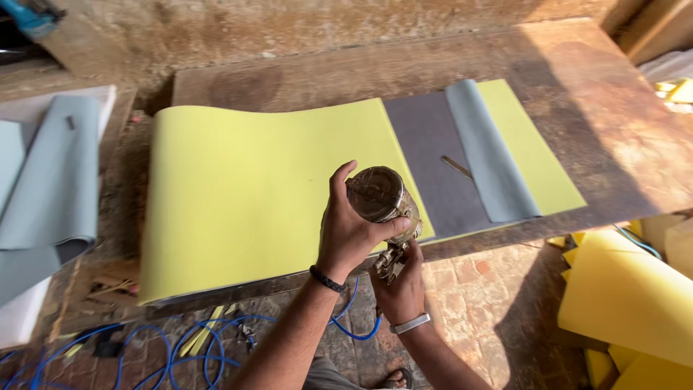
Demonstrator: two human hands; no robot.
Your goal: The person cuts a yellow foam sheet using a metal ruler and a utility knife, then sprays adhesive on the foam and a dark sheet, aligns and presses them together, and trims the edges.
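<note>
Fingers of left hand wrapping around metal cup of spray gun, thumb pressing on cup's side. Right hand gripping gun handle beneath, fingers curling closed. Gun sitting at lower centre of frame, over near edge of workbench. Yellow foam sheet lying across bench; grey fabric folding back at right of centre. Blue hose coiling on brick floor, lower left. Yellow foam blocks stacking lower right. Grey sheet curling over at left.
</note>
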